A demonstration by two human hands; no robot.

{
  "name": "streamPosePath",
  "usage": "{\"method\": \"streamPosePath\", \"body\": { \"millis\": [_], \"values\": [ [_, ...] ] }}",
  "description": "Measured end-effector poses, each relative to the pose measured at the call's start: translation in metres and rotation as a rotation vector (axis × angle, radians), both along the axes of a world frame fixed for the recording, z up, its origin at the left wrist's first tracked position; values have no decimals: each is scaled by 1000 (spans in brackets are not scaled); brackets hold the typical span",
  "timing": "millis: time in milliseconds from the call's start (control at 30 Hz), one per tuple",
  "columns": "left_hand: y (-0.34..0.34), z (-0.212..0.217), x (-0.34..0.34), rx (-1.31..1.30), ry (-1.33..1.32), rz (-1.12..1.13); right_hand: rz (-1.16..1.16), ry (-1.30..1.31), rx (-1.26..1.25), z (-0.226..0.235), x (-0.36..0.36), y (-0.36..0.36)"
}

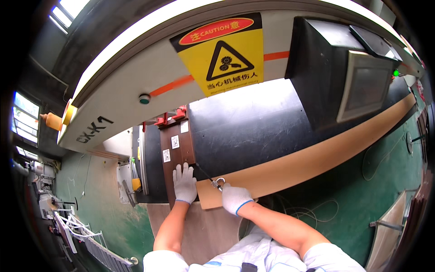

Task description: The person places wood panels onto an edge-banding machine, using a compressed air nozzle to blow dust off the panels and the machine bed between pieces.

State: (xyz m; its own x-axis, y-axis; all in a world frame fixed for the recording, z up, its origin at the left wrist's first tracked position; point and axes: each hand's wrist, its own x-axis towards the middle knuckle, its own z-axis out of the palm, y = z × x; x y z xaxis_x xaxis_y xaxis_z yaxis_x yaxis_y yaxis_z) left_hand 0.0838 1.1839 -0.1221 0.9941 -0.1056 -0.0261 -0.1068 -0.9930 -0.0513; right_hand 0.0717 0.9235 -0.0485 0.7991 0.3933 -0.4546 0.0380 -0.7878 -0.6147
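My left hand [185, 183], in a white knit glove, lies flat with fingers spread on a dark brown board [170, 174] bearing several white labels. My right hand [236, 198], gloved alike, is closed round a metal air blow gun [218, 183]. The gun's thin dark nozzle points up and left, toward the brown board. Beneath the right hand runs a long tan board [290, 171] along the near edge of the black machine bed [253, 131]. The gun's grip is hidden by my fingers.
A white machine beam [131, 90] with a yellow warning sign [231, 56] spans overhead. A black control box with a screen [366, 86] hangs at right. Red clamps [168, 119] stand beyond the brown board. Thin hoses [312, 212] lie on the green floor.
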Motion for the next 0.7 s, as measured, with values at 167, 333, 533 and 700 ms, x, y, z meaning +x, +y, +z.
{"method": "streamPosePath", "body": {
  "millis": [167,333,533,700],
  "values": [
    [-7,6,7,12,37,0,46,81,63,-16,22,-22],
    [-17,19,7,24,93,33,53,43,222,-26,39,-50],
    [-6,-1,7,10,47,-20,-223,231,194,-14,71,-94],
    [0,-7,7,13,-21,-57,-175,215,232,-29,69,-98]
  ]
}}
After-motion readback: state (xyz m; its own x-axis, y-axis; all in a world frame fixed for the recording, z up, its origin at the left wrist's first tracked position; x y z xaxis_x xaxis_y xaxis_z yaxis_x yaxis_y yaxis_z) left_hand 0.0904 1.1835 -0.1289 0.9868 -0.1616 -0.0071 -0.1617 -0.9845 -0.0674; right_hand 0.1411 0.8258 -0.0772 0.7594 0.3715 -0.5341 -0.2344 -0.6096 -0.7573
